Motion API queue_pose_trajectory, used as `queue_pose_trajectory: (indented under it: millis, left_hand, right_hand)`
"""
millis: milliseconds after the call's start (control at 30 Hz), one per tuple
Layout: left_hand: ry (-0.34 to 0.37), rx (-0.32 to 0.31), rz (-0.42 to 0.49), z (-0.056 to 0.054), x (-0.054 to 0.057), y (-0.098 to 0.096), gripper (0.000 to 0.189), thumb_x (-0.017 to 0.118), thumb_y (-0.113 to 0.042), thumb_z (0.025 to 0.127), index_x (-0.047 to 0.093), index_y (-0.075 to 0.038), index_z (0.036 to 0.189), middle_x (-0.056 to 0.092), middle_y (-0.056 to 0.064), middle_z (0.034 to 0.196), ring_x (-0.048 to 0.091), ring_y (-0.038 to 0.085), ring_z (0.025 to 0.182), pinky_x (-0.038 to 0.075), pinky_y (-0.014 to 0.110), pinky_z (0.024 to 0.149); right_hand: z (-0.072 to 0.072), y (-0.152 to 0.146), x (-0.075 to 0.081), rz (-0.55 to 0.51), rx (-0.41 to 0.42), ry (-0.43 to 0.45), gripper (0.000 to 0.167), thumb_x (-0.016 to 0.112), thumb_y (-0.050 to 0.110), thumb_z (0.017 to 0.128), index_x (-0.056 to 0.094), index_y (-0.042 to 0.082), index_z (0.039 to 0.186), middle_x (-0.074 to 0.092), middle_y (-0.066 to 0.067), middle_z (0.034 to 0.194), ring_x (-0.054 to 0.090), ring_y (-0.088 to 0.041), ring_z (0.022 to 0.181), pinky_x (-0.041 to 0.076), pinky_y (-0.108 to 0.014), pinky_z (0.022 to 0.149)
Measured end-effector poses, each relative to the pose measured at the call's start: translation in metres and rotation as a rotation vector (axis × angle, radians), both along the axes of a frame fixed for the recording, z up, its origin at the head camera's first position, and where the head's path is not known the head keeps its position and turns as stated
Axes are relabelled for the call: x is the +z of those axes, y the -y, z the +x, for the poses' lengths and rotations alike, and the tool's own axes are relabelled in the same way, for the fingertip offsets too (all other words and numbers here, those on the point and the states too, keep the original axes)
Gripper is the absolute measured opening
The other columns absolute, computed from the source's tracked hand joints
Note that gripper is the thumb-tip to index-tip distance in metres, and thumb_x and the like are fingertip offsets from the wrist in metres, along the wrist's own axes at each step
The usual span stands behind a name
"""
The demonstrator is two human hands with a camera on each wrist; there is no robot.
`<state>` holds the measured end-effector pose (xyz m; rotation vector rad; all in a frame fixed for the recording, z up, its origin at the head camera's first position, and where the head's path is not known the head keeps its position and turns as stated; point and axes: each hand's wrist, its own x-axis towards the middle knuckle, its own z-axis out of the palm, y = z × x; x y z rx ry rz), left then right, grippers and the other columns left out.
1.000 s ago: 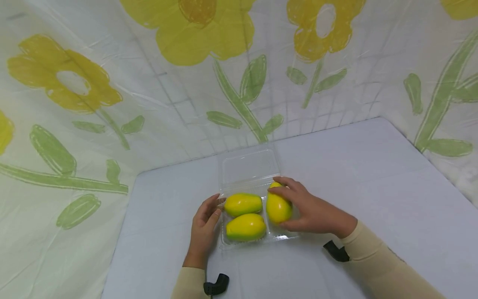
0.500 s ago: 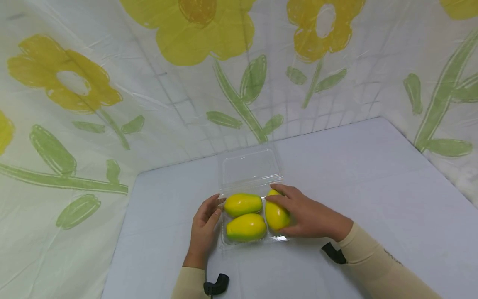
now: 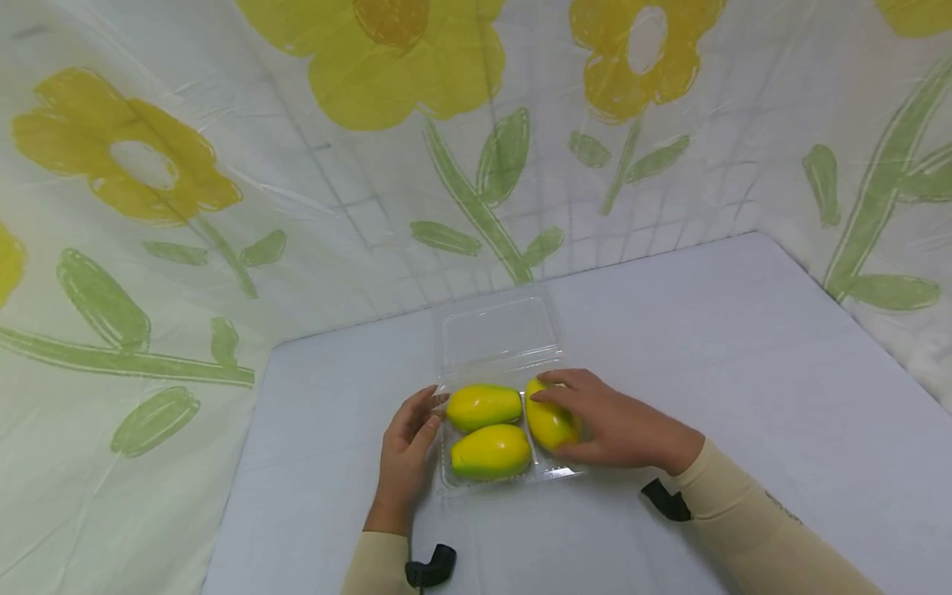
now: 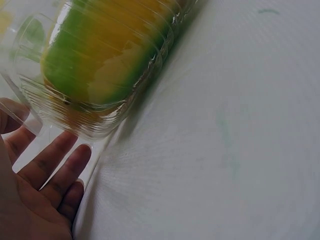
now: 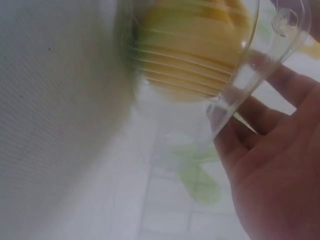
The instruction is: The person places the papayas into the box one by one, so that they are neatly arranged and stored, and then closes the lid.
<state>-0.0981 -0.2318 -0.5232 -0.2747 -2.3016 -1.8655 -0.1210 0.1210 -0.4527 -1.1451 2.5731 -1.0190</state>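
A clear plastic clamshell container point(image 3: 446, 478) lies on the table with its lid point(image 3: 497, 330) folded back. Two shiny yellow-green papayas, one farther point(image 3: 485, 406) and one nearer point(image 3: 491, 451), lie side by side in its left part. A third papaya point(image 3: 549, 420) stands crosswise at the right, and my right hand point(image 3: 617, 421) grips it from the right side. Through the ribbed wall, the right wrist view shows that papaya point(image 5: 192, 50) low in the container. My left hand point(image 3: 407, 442) holds the container's left rim, thumb and fingers about the edge in the left wrist view.
A white-covered table point(image 3: 706, 347) carries the container. Behind it hangs a pale curtain point(image 3: 357, 198) printed with yellow flowers. Black devices sit at the left wrist point(image 3: 433, 566) and the right wrist point(image 3: 667, 500).
The right hand has shifted slightly left and nearer with the third papaya, which now lies closer to the other two. The left hand has stayed in place.
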Motion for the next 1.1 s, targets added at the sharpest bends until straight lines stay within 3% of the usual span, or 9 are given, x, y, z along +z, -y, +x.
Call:
queue_pose_trajectory:
  millis: [200,367,500,767,933,1100]
  left_hand:
    - [0.015,0.001,-0.001,0.0,0.0,0.0,0.043,0.06,-0.009,0.111,0.061,-0.016,0.154,0.067,0.007,0.145,0.063,0.029,0.13,0.049,0.029,0.111]
    - [0.027,0.008,0.001,0.0,0.001,-0.001,0.042,0.06,-0.011,0.112,0.061,-0.017,0.154,0.067,0.006,0.145,0.063,0.028,0.13,0.049,0.029,0.11]
    - [0.024,0.016,-0.009,0.001,0.001,-0.001,0.042,0.06,-0.01,0.112,0.061,-0.016,0.154,0.067,0.006,0.145,0.064,0.028,0.13,0.049,0.028,0.11]
    - [0.005,0.011,0.014,0.0,0.0,-0.001,0.043,0.058,-0.006,0.112,0.06,-0.013,0.154,0.067,0.009,0.145,0.063,0.03,0.131,0.05,0.03,0.11]
    - [0.008,0.041,0.015,-0.003,0.001,0.0,0.042,0.056,-0.008,0.112,0.059,-0.011,0.155,0.068,0.01,0.144,0.064,0.03,0.128,0.047,0.03,0.112]
    - [0.075,0.098,0.031,-0.006,0.007,-0.003,0.042,0.056,-0.017,0.114,0.058,-0.01,0.156,0.07,0.006,0.142,0.065,0.025,0.128,0.047,0.028,0.111]
  right_hand:
    - [-0.007,-0.006,0.001,-0.145,-0.049,0.061,0.057,0.083,0.027,0.099,0.062,0.01,0.149,0.049,-0.011,0.162,0.045,-0.031,0.148,0.045,-0.058,0.116]
    - [-0.017,-0.012,-0.004,-0.307,-0.107,0.066,0.048,0.079,0.017,0.101,0.063,0.01,0.146,0.057,-0.007,0.152,0.054,-0.03,0.139,0.056,-0.055,0.103]
    - [-0.025,-0.018,-0.01,-0.381,-0.203,0.113,0.044,0.076,0.011,0.102,0.064,0.008,0.144,0.061,-0.008,0.145,0.059,-0.036,0.131,0.058,-0.054,0.098]
    - [-0.04,-0.028,-0.025,-0.446,-0.378,0.291,0.041,0.071,0.021,0.108,0.062,0.005,0.144,0.063,-0.014,0.145,0.064,-0.032,0.122,0.057,-0.043,0.098]
    - [-0.048,-0.032,-0.035,-0.535,-0.415,0.44,0.045,0.069,0.022,0.108,0.058,0.002,0.147,0.064,-0.017,0.141,0.065,-0.034,0.118,0.059,-0.037,0.093]
    - [-0.057,-0.034,-0.044,-0.583,-0.441,0.587,0.051,0.068,0.027,0.109,0.054,0.003,0.153,0.065,-0.018,0.138,0.064,-0.036,0.12,0.059,-0.035,0.096]
